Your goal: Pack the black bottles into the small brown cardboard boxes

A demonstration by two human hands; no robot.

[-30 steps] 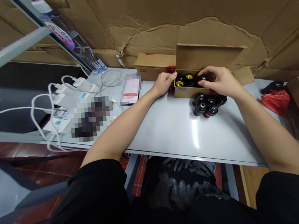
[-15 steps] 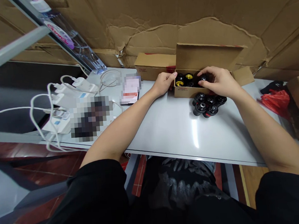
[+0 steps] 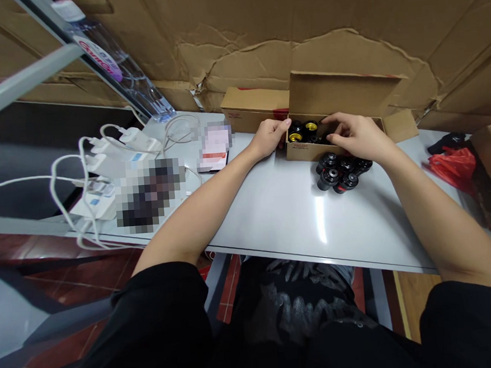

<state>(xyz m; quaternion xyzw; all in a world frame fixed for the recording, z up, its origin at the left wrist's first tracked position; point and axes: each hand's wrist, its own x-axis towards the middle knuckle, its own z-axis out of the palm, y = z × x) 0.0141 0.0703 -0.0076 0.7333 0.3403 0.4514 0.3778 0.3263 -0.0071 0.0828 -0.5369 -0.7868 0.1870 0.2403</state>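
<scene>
An open cardboard box (image 3: 306, 153) stands at the back of the table with its lid raised. Inside it are several black cylindrical parts, some showing yellow threaded rings (image 3: 311, 126). My left hand (image 3: 268, 137) grips the box's left end, thumb on the rim. My right hand (image 3: 357, 134) reaches into the right half of the box, fingers curled down around a black cylindrical part; that part is mostly hidden by the fingers and the front wall. Several more black cylindrical parts (image 3: 331, 177) stand in a cluster on the table just in front of the box.
A closed cardboard box (image 3: 254, 102) sits behind my left hand. To the left lie a phone (image 3: 214, 148), white power strips (image 3: 91, 203) with cables and a blurred dark object. A water bottle (image 3: 121, 63) leans by the shelf frame. A red plastic bag (image 3: 453, 166) lies at right.
My right hand has lowered the black part deeper into the box, so less of it shows. My left hand and the cluster on the table have stayed put.
</scene>
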